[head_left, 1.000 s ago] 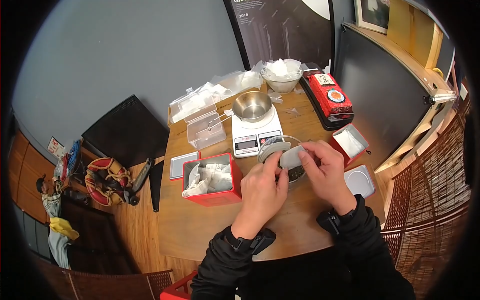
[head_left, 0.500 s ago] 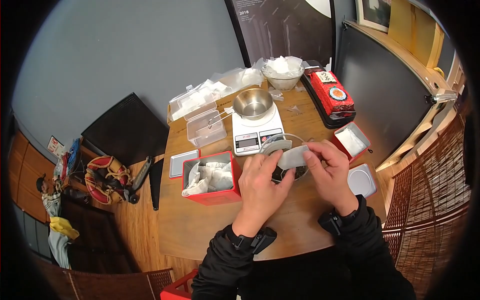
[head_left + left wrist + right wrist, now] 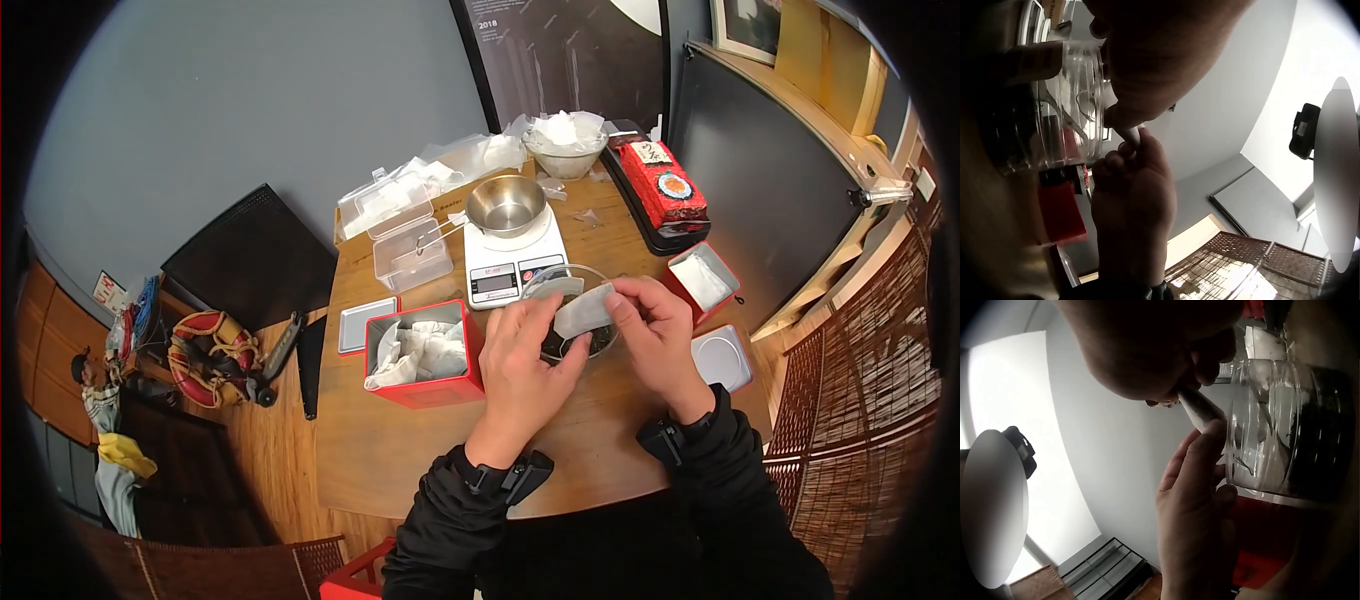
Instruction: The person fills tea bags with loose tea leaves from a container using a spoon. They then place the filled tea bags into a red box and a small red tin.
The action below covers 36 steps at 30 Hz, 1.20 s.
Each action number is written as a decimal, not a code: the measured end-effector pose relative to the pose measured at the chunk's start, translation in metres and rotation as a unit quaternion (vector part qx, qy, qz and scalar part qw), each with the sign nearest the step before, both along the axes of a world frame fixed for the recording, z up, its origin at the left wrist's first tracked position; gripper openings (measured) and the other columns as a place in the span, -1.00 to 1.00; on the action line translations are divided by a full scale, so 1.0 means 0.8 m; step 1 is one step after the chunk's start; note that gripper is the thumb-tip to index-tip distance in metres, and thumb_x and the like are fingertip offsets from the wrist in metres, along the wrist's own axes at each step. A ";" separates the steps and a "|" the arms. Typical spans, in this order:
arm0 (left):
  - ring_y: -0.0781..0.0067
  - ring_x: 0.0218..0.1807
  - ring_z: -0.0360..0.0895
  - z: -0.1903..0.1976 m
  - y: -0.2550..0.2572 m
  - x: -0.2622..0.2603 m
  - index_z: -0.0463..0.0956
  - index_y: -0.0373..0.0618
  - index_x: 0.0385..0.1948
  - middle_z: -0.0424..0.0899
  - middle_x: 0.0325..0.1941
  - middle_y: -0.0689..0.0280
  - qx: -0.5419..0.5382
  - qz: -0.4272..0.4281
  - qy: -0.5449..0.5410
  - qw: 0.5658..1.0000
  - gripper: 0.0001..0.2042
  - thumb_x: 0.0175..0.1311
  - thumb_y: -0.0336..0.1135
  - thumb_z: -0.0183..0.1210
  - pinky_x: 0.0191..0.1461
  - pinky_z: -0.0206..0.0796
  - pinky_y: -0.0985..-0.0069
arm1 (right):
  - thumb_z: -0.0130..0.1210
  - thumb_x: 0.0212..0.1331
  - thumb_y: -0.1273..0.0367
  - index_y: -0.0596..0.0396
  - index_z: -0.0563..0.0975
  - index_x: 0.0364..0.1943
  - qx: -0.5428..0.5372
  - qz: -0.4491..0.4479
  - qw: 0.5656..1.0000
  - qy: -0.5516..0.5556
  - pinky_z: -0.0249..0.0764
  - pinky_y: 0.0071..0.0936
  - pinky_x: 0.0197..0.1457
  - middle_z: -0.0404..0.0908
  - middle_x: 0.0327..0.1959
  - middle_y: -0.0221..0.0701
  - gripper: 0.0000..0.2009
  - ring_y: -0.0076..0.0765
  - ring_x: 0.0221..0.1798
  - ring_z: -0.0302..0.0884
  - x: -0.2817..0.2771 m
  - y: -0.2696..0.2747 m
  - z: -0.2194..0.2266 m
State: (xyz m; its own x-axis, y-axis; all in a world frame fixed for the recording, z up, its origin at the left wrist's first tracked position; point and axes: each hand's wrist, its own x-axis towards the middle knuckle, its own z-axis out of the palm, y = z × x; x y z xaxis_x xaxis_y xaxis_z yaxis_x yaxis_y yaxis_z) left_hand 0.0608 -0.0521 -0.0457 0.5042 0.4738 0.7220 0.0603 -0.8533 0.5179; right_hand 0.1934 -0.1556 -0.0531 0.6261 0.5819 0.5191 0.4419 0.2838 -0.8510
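Above a clear jar [image 3: 601, 352] of dark loose leaves, both hands hold a small white pouch [image 3: 583, 312]. My right hand [image 3: 656, 340] pinches its right end between thumb and fingers. My left hand [image 3: 527, 365] has its thumb and fingers at the pouch's left end, close over the jar's rim. In the right wrist view, the left thumb lies against the end of the pouch [image 3: 1199, 411], beside the jar's mouth. A pale, curved thing [image 3: 556, 288] shows inside the jar, partly behind the left fingers.
Behind the jar, a steel pan [image 3: 506, 207] sits on a white kitchen scale [image 3: 494, 298]. Left stands a red tin [image 3: 430, 392] of white pouches; right, another red tin [image 3: 703, 280] and its lid [image 3: 721, 360]. A red package [image 3: 663, 187], glass bowl [image 3: 565, 165] and plastic box [image 3: 413, 258] stand farther back.
The pouch has shifted slightly left and tilted over the jar. My left thumb and fingers have spread somewhat apart, and the right hand still pinches the other end.
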 end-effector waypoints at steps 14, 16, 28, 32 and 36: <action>0.20 -0.18 0.50 -0.003 -0.001 0.005 0.56 -0.16 0.06 0.69 -0.17 0.27 0.047 -0.030 0.007 0.998 -0.48 -0.07 -0.40 0.39 -0.14 0.19 0.33 | 0.26 0.11 0.50 0.20 0.64 -0.21 -0.063 -0.027 0.965 -0.253 0.39 -0.33 -0.39 0.51 -0.49 -0.28 -0.84 -0.19 -0.46 0.47 -0.006 -0.003 0.020; 0.25 -0.17 0.47 -0.008 0.002 0.005 0.60 -0.13 0.03 0.69 -0.20 0.30 0.036 -0.041 0.008 0.998 -0.54 -0.02 -0.42 0.36 -0.07 0.21 0.35 | 0.26 0.09 0.50 0.19 0.65 -0.22 -0.062 -0.028 0.959 -0.276 0.40 -0.30 -0.37 0.52 -0.48 -0.28 -0.84 -0.16 -0.44 0.48 -0.005 -0.003 0.019; 0.24 -0.21 0.49 -0.009 0.006 0.001 0.65 -0.16 -0.18 0.64 -0.32 0.25 0.010 -0.066 -0.026 0.997 -0.87 0.27 -0.46 0.23 -0.07 0.25 0.39 | 0.33 0.02 0.49 0.20 0.64 -0.27 -0.026 -0.044 0.961 -0.271 0.44 -0.29 -0.31 0.61 -0.43 -0.26 -0.82 -0.10 -0.36 0.54 -0.006 -0.003 0.018; 0.22 -0.22 0.49 -0.009 0.005 0.003 0.65 -0.19 -0.21 0.63 -0.32 0.24 0.011 -0.057 -0.037 0.998 -0.89 0.27 -0.46 0.23 -0.08 0.28 0.40 | 0.32 0.05 0.49 0.20 0.64 -0.27 -0.031 -0.035 0.966 -0.254 0.46 -0.30 -0.30 0.63 -0.41 -0.25 -0.84 -0.10 -0.36 0.55 -0.009 -0.003 0.017; 0.19 -0.23 0.49 -0.014 0.008 0.003 0.64 -0.20 -0.22 0.62 -0.32 0.22 -0.018 -0.050 -0.053 0.997 -0.90 0.27 -0.48 0.23 -0.13 0.31 0.38 | 0.29 0.12 0.50 0.22 0.63 -0.25 -0.014 -0.036 0.977 -0.210 0.45 -0.36 -0.34 0.62 -0.40 -0.25 -0.87 -0.19 -0.39 0.56 -0.006 -0.003 0.015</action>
State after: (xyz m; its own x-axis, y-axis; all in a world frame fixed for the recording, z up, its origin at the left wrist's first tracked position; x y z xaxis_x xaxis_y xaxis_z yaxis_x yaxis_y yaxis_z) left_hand 0.0633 -0.0458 -0.0572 0.4712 0.4525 0.7571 -0.0806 -0.8327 0.5479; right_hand 0.1887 -0.1582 -0.0415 0.4014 0.5609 0.7241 0.7718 0.2186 -0.5971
